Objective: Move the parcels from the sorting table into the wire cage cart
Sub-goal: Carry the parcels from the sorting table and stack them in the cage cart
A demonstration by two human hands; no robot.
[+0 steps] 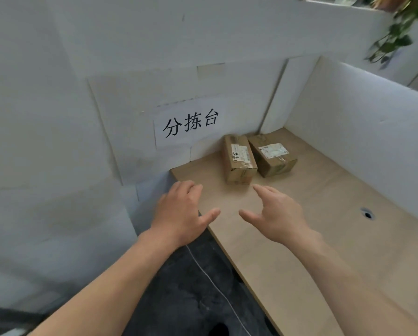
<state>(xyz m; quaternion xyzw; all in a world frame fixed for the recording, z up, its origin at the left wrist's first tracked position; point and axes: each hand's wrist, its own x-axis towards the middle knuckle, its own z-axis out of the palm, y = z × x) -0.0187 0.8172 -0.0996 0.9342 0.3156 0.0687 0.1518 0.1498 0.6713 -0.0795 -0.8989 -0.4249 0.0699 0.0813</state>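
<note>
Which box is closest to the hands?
The left box, nearer the sign; it sticks out further toward the left hand and right hand than the right box beside it.

White panel walls [57,93] enclose the corner, the rear one bearing a paper sign [189,123] with black characters. Dark floor [191,294] crossed by a white cord [210,280]; green trailing plant [394,32] at upper right.

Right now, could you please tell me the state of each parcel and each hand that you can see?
Left parcel: closed, label up, lying on the sorting table, untouched.
Right parcel: closed, label up, on the table near the back corner, untouched.
Left hand: open, fingers relaxed, holding nothing.
Right hand: open, fingers spread, holding nothing.
</note>
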